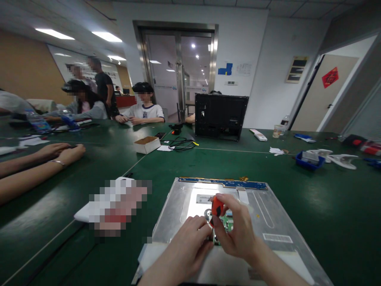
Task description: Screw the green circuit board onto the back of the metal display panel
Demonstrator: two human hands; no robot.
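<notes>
A flat metal-backed display panel (256, 212) lies on the green table in front of me. Along its far edge runs a blue circuit strip (208, 182), with a pale ribbon cable below it. Pinched between the thumb and fingers of my right hand (239, 230) is an orange-and-black screwdriver (218, 206), held upright over a small green circuit board (229, 223). My left hand (190, 240) is curled beside the screwdriver's lower end, fingertips closed at the board. Whatever those fingertips hold is hidden, and the screwdriver's tip is largely covered.
Another person's hands (67, 154) rest on the table at left, near a blurred pale object (86, 212). Farther back are a small open box (147, 145), black cable (182, 144) and an upright black casing (220, 116). A blue tray (309, 162) stands at right.
</notes>
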